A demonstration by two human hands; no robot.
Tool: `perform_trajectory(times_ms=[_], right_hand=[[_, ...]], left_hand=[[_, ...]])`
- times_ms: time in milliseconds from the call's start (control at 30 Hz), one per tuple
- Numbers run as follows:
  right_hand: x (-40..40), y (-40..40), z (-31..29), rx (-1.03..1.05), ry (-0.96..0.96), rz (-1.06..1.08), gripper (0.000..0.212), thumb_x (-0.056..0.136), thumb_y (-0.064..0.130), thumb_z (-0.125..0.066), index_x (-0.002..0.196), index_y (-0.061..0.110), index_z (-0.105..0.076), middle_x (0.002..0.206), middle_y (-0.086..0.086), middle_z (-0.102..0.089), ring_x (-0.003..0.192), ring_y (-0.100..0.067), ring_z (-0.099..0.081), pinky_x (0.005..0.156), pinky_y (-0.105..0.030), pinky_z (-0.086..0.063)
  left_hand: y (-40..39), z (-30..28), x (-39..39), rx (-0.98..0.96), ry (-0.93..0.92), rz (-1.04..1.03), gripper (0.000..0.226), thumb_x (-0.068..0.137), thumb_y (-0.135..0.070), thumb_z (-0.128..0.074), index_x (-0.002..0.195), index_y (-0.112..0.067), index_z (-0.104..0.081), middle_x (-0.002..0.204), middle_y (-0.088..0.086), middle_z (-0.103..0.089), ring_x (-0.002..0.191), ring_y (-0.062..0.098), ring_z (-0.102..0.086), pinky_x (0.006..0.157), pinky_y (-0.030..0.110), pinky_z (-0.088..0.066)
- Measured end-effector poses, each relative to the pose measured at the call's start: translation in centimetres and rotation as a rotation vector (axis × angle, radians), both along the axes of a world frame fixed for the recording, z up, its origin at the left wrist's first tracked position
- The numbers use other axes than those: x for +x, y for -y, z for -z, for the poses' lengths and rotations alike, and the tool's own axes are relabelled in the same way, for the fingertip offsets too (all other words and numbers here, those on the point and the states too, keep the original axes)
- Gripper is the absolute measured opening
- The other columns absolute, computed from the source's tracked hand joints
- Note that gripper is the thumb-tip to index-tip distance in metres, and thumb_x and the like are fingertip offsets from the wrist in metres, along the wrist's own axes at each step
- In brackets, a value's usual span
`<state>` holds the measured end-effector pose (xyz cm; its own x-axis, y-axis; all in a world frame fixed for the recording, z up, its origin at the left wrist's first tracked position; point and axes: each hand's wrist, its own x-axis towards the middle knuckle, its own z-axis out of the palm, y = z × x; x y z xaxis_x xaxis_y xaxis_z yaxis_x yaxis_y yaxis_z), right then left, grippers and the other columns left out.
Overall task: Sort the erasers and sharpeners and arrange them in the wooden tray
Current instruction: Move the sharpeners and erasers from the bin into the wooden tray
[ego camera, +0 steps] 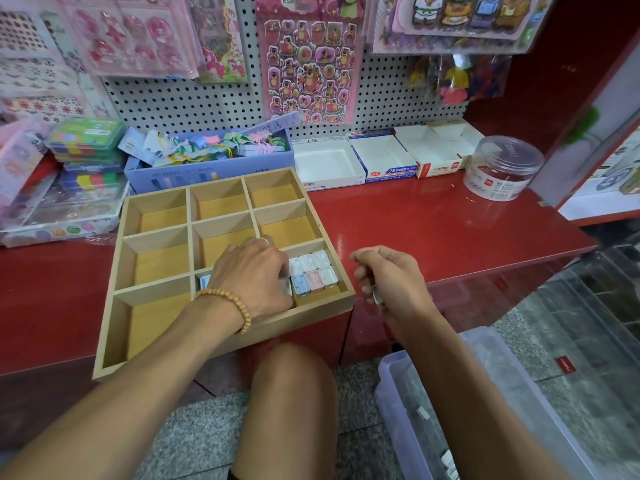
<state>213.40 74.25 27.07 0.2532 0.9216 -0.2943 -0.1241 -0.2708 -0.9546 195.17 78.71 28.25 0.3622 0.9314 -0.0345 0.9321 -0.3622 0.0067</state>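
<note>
The wooden tray [157, 299] lies under the left hand [251, 271], its long side running away from the person. The left hand's curled fingers press small erasers [313, 271] in the near compartments. The right hand [388, 277], just right of the tray, grips a small piece; it is nearer the filled right compartment.

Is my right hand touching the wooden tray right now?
Apart. In the head view the right hand is off the wooden tray's right edge, with red counter showing between them.
</note>
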Motion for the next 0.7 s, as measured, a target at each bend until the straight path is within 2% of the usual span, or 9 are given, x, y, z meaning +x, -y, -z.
perform_trajectory(times_ms=[233,333,400,467,600,700], right_hand=[[-0.2,0.0,0.1,-0.007,-0.010,-0.003,0.016,0.095,0.005,-0.055,0.081,0.006,-0.063,0.057,0.000,-0.051,0.040,-0.008,-0.038,0.035,-0.018,-0.028],[-0.5,-0.1,0.0,-0.011,-0.056,-0.002,0.014,0.095,0.006,-0.053,0.086,0.006,-0.064,0.061,-0.002,-0.052,0.043,-0.009,-0.041,0.036,-0.019,-0.028],[-0.5,-0.2,-0.1,-0.023,-0.121,0.005,0.016,0.098,0.011,-0.050,0.095,0.005,-0.064,0.062,-0.003,-0.053,0.045,-0.010,-0.043,0.038,-0.020,-0.030],[-0.5,-0.2,-0.3,-0.035,-0.197,0.012,0.026,0.105,0.023,-0.044,0.100,0.006,-0.063,0.061,-0.004,-0.054,0.045,-0.011,-0.044,0.041,-0.022,-0.032],[-0.4,-0.2,-0.6,-0.017,-0.361,0.004,0.051,0.105,0.051,-0.030,0.108,0.009,-0.058,0.062,-0.008,-0.055,0.047,-0.016,-0.048,0.046,-0.026,-0.037],[-0.9,-0.1,-1.0,-0.002,-0.390,-0.025,0.060,0.102,0.059,-0.025,0.110,0.010,-0.058,0.072,-0.011,-0.057,0.055,-0.020,-0.053,0.054,-0.030,-0.043]], left_hand=[[-0.4,0.4,-0.1,-0.024,0.065,0.017,0.026,0.081,-0.040,-0.070,0.105,-0.030,-0.071,0.111,-0.006,-0.061,0.106,0.016,-0.052,0.085,0.030,-0.042],[-0.4,0.6,-0.3,-0.020,0.084,0.030,0.029,0.080,-0.044,-0.070,0.106,-0.030,-0.072,0.108,-0.007,-0.061,0.103,0.016,-0.052,0.082,0.030,-0.044],[-0.3,0.5,-0.2,-0.001,0.094,0.035,0.033,0.081,-0.049,-0.069,0.106,-0.029,-0.070,0.099,-0.006,-0.056,0.102,0.016,-0.052,0.079,0.029,-0.042],[0.0,0.2,-0.1,0.031,0.206,0.036,0.032,0.082,-0.050,-0.067,0.105,-0.027,-0.070,0.092,-0.007,-0.052,0.099,0.015,-0.052,0.078,0.029,-0.043],[1.7,-1.1,1.2,0.024,0.693,0.155,0.028,0.074,-0.048,-0.074,0.092,-0.027,-0.072,0.085,-0.007,-0.058,0.085,0.012,-0.056,0.077,0.032,-0.047],[3.1,-1.6,2.7,-0.041,0.744,0.268,0.035,0.067,-0.050,-0.078,0.093,-0.027,-0.073,0.088,-0.010,-0.051,0.086,0.007,-0.050,0.075,0.030,-0.046]])
